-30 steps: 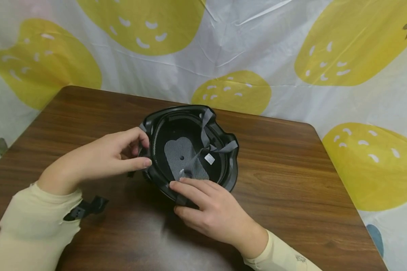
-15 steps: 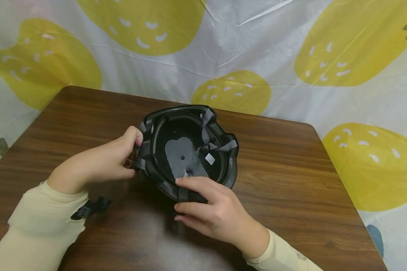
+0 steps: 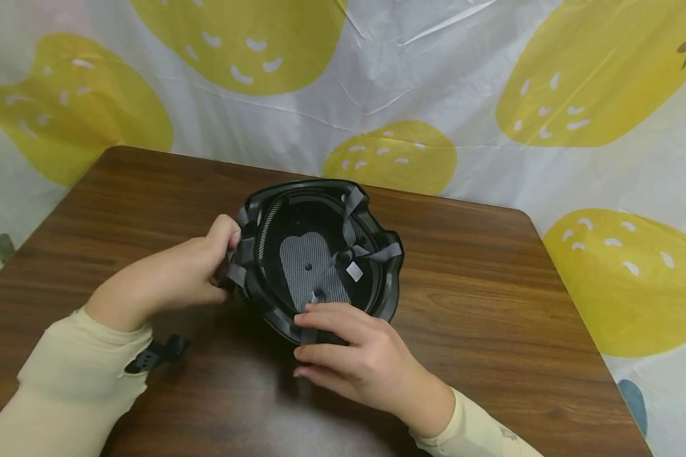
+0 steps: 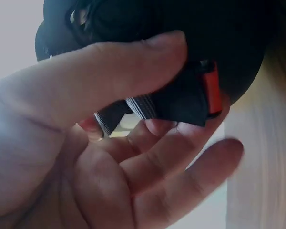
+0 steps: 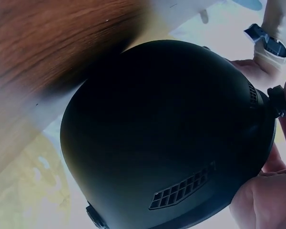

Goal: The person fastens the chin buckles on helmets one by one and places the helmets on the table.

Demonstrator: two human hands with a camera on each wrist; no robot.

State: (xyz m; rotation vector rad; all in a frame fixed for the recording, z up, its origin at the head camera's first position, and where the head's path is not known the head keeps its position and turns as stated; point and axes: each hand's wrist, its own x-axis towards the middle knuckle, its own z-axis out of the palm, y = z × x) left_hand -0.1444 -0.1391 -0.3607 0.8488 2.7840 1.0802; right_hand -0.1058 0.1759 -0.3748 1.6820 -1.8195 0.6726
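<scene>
A black helmet (image 3: 269,304) is tilted with its hollow inside towards me, above the wooden table. Grey straps (image 3: 351,216) cross its interior, beside a small white label (image 3: 354,272). At the left rim, my left hand (image 3: 171,273) has its fingers partly hidden behind the helmet. The left wrist view shows that hand's thumb and fingers pinching a black strap piece (image 4: 178,100) with a red end (image 4: 212,90). My right hand (image 3: 366,349) grips the near rim. In the right wrist view, the dark outer shell (image 5: 157,124) shows a grid vent (image 5: 181,190).
The brown wood table (image 3: 469,330) extends around the helmet. Behind it hangs a white curtain (image 3: 423,70) with yellow fruit shapes. A small black device (image 3: 157,355) pokes out of the left sleeve.
My left hand has turned and shifted from the front of the left rim to its outer side, taking hold there. My right fingers have shifted slightly on the near rim. The helmet barely moves.
</scene>
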